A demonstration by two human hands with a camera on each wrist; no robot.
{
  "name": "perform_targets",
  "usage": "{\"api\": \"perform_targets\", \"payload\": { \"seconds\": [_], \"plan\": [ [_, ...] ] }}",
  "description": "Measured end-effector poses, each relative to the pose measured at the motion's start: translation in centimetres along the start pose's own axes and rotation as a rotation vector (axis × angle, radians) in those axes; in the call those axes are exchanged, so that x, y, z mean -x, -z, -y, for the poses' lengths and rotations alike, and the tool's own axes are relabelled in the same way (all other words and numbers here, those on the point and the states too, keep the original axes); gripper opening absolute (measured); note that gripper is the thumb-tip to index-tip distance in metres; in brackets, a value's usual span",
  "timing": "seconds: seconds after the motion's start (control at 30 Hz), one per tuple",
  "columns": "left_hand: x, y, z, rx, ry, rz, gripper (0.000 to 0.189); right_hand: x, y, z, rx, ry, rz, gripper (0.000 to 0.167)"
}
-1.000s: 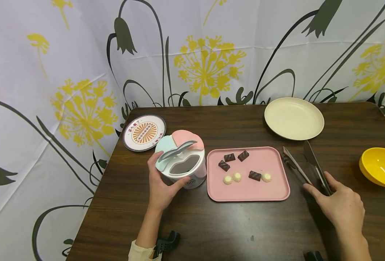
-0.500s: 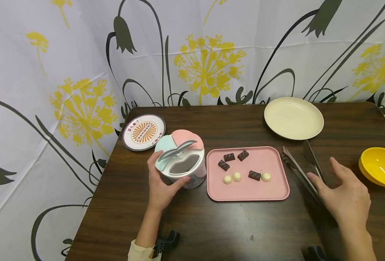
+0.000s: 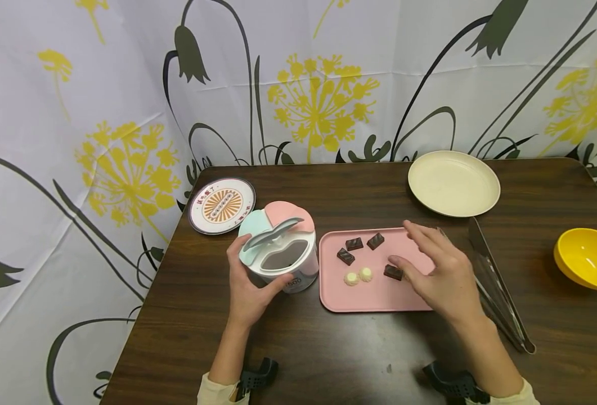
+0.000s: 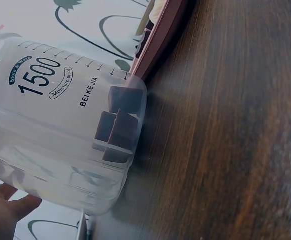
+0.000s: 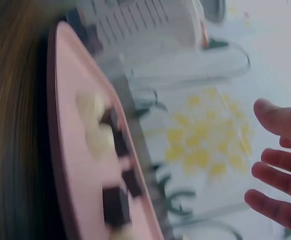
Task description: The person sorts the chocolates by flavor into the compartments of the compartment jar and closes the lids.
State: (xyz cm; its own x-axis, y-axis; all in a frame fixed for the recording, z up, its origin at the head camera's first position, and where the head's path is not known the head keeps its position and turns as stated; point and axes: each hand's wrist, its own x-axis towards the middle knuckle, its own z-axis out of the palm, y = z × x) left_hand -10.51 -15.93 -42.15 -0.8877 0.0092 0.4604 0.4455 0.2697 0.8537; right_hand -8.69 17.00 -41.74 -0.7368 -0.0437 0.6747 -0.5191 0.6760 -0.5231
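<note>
My left hand (image 3: 251,295) grips the side of a translucent storage canister (image 3: 305,273) with pink, mint and grey lid flaps. Its grey flap (image 3: 273,235) is raised over the front opening. Through the wall, several dark chocolates (image 4: 123,132) show at the bottom in the left wrist view. My right hand (image 3: 442,275) hovers over the right side of a pink tray (image 3: 369,302), fingers spread and holding nothing. On the tray lie several dark chocolates (image 3: 346,256) and white candies (image 3: 351,279). The hand hides the tray's right part.
Metal tongs (image 3: 528,344) lie on the table right of the tray, partly behind my right forearm. Farther right is a yellow bowl (image 3: 589,261). A cream plate (image 3: 452,185) stands at the back right, a patterned plate (image 3: 222,206) at the back left.
My right hand has let go of the tongs, leaving them on the table, and has moved left over the tray. The left hand and canister have stayed in place.
</note>
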Motion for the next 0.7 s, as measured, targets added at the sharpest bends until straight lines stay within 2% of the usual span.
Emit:
{"api": "perform_targets", "payload": {
  "seconds": [0.17, 0.27, 0.53, 0.7],
  "plan": [
    [0.0, 0.0, 0.1, 0.001, -0.005, 0.000, 0.096, -1.6, -2.8, 2.4, -0.127, 0.105, 0.130, 0.065],
    [0.0, 0.0, 0.2, -0.001, -0.007, -0.002, 0.095, -2.5, -4.4, 3.4, -0.201, 0.175, 0.182, 0.066],
    [-0.1, 0.1, 0.2, 0.001, -0.011, 0.011, 0.096, -5.0, -8.3, 4.7, -0.309, 0.345, 0.229, 0.073],
    [-0.1, 0.2, 0.3, 0.001, -0.021, 0.013, 0.095, -6.6, -9.5, 5.6, -0.317, 0.431, 0.253, 0.068]
  ]
}}
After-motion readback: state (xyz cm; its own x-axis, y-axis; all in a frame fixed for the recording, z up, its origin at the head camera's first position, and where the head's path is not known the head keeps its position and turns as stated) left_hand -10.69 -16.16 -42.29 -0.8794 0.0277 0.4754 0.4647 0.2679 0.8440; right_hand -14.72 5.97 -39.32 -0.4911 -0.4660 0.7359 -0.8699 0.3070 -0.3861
